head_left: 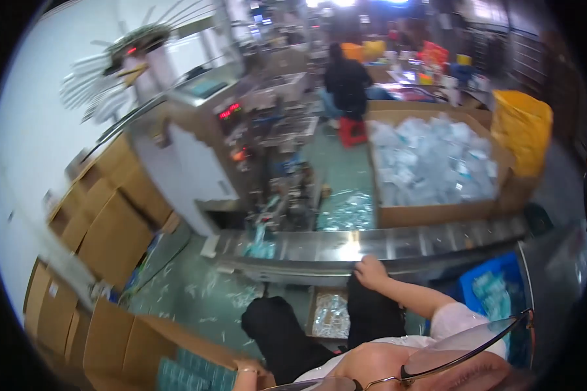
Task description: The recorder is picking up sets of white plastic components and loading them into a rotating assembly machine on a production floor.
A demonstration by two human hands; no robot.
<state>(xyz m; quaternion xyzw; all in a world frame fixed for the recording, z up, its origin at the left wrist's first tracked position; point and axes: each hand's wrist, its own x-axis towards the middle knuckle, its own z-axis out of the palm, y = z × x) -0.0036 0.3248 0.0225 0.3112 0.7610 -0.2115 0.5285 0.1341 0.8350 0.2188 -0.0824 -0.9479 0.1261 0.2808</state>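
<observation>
My right hand rests by my right knee, at the near edge of a metal conveyor. Its fingers look curled; what they hold, if anything, is hidden. Low in the view, my left hand, with a band at the wrist, is at the rim of an open cardboard box. Its fingers are blurred and partly hidden. Inside that box lie stacked teal packs. A loose teal pack sits on the conveyor's left part, below the machine's outlet.
A steel machine with red displays stands beyond the conveyor. Behind it, a large carton holds clear packs. A blue bin is at my right; a small box of clear scraps lies between my legs. A person sits farther back.
</observation>
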